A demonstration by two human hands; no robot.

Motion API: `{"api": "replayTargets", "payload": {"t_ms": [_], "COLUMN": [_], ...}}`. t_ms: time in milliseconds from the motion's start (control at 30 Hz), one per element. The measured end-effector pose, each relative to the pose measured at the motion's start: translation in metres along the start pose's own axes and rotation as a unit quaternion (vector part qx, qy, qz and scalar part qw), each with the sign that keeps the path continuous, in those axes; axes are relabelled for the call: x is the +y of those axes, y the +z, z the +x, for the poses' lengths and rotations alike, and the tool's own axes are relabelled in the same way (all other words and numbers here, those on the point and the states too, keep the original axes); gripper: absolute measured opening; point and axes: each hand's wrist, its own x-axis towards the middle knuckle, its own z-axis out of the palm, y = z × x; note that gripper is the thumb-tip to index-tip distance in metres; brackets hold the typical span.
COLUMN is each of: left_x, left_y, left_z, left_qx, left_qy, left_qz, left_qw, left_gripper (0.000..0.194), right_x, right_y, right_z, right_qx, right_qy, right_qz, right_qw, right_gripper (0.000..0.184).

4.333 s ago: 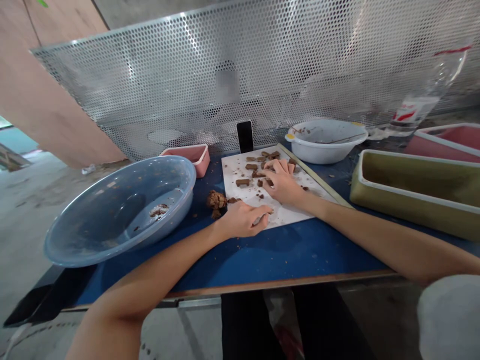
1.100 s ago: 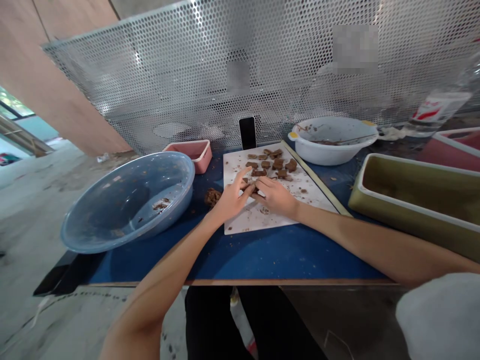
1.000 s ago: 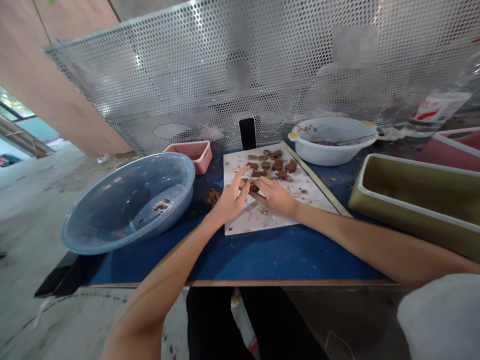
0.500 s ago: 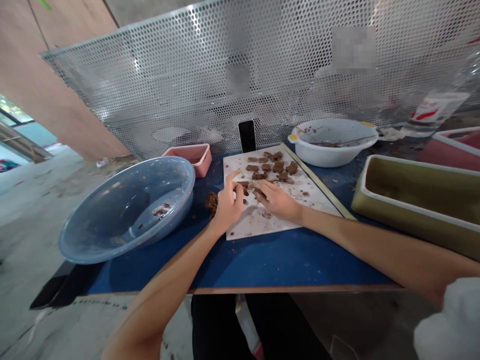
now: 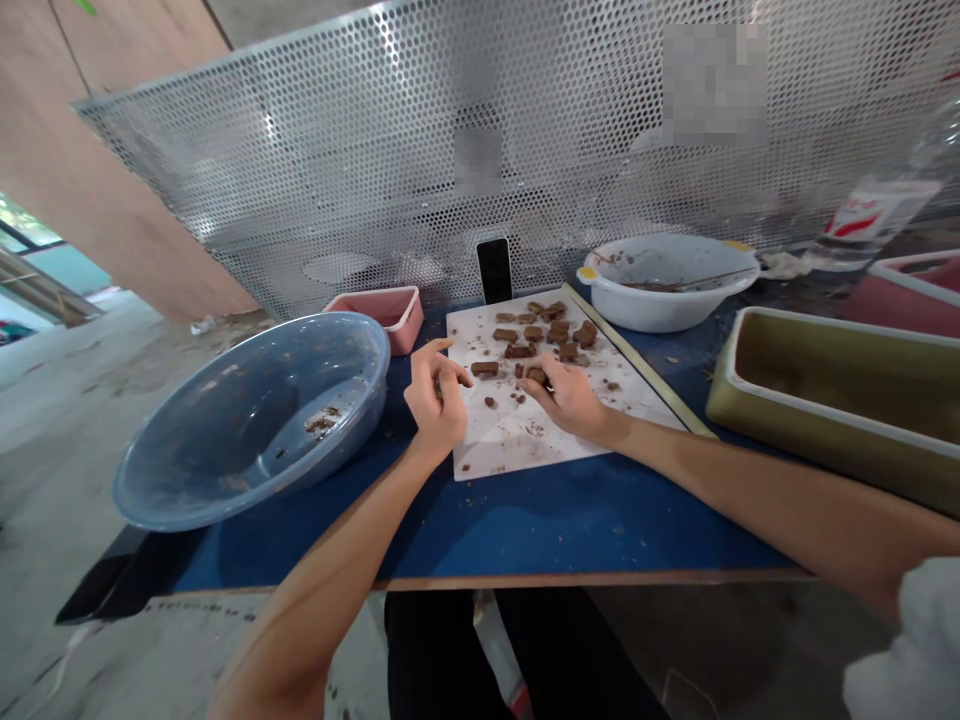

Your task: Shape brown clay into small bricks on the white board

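In my right hand [image 5: 568,398] is a small brown clay piece [image 5: 535,375], gripped between thumb and fingers just above the white board [image 5: 491,440]. My left hand [image 5: 436,400] hovers at the board's left edge, fingers loosely bent and apart, with nothing visible in it. Between the two hands a short brown clay block [image 5: 484,369] lies on the board. Beyond them several similar clay blocks [image 5: 520,351] sit in loose rows, and crumbs are scattered nearer to me.
A large blue basin [image 5: 255,420] stands left, with a pink tray [image 5: 405,325] behind it. A phone [image 5: 494,270] leans on the perforated metal screen [image 5: 360,170]. Right are a wooden strip [image 5: 637,365], a white basin [image 5: 660,310], a green planter [image 5: 825,420] and a plastic bottle [image 5: 862,225].
My left hand has drawn back to the left, away from the clay block, which now lies uncovered. My right hand has shifted slightly right and turned, showing the clay piece in it.
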Motion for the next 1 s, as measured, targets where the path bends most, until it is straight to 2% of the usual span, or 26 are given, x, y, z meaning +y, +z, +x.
{"api": "replayTargets", "payload": {"t_ms": [133,267,333,400,500,600,667,800,833,900,967,1000], "left_x": [-0.001,-0.004,-0.008,-0.014,-0.023,-0.031,-0.037,-0.051,-0.056,-0.066,-0.076,-0.08], "left_y": [0.0,-0.002,-0.005,-0.009,-0.015,-0.022,-0.025,-0.022,-0.018,-0.009,0.002,0.007], "left_z": [-0.002,0.002,0.005,0.009,0.017,0.024,0.03,0.045,0.05,0.058,0.064,0.065], "left_qx": [0.0,-0.013,-0.042,-0.076,-0.12,-0.138,-0.17,-0.276,-0.301,-0.35,-0.393,-0.396], "left_qy": [-0.001,-0.003,0.009,0.057,0.095,0.096,0.09,0.057,0.049,0.044,0.04,0.033], "left_qz": [0.014,0.056,0.104,0.169,0.216,0.236,0.249,0.278,0.287,0.3,0.292,0.29], "left_qw": [1.0,0.998,0.994,0.981,0.964,0.957,0.949,0.918,0.908,0.886,0.871,0.871], "left_gripper": [0.027,0.028,0.027,0.023,0.022,0.025,0.026,0.019,0.023,0.041,0.05,0.053], "right_x": [0.001,-0.002,-0.005,-0.006,-0.006,-0.004,-0.004,-0.005,-0.005,-0.005,-0.005,-0.005], "right_y": [-0.002,-0.003,-0.002,0.0,0.003,0.002,0.0,-0.003,-0.003,0.0,0.006,0.009], "right_z": [-0.001,0.001,0.004,0.006,0.006,0.004,0.005,0.02,0.027,0.04,0.05,0.052], "right_qx": [-0.013,-0.051,-0.077,-0.105,-0.14,-0.161,-0.166,-0.107,-0.086,-0.059,-0.055,-0.056], "right_qy": [0.001,-0.009,-0.046,-0.09,-0.119,-0.134,-0.14,-0.081,-0.054,-0.009,0.008,0.007], "right_qz": [-0.02,-0.022,-0.022,-0.035,-0.062,-0.122,-0.176,-0.223,-0.22,-0.203,-0.186,-0.184], "right_qw": [1.0,0.998,0.996,0.99,0.981,0.97,0.96,0.966,0.97,0.977,0.981,0.981], "right_gripper": [0.041,0.035,0.032,0.033,0.041,0.056,0.053,0.043,0.043,0.047,0.052,0.054]}}
